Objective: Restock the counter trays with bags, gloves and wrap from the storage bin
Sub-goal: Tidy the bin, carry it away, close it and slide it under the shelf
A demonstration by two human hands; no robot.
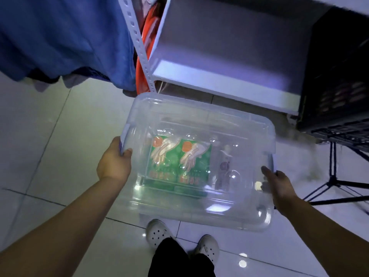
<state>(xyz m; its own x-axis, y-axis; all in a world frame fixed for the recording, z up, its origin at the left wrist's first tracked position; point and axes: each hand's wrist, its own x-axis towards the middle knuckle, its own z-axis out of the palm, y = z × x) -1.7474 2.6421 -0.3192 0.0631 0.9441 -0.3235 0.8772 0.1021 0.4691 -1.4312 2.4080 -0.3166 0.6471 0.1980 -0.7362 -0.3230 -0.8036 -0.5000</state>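
Observation:
I hold a clear plastic storage bin [201, 120] with its lid on, level above the tiled floor. My left hand [113, 162] grips its left edge, thumb over the rim. My right hand [279, 186] grips its right edge. Through the lid I see two green glove packets [179, 162] lying side by side, each printed with a pale glove. To their right lies a slim clear packet [224, 166] with a dark label; its contents are unclear.
A white metal shelf [229, 84] stands just beyond the bin, with a perforated upright [139, 47] and orange items behind it. Blue cloth [65, 37] hangs at upper left. A black crate [339, 76] and tripod legs [335, 186] are at right. My feet [179, 238] stand below.

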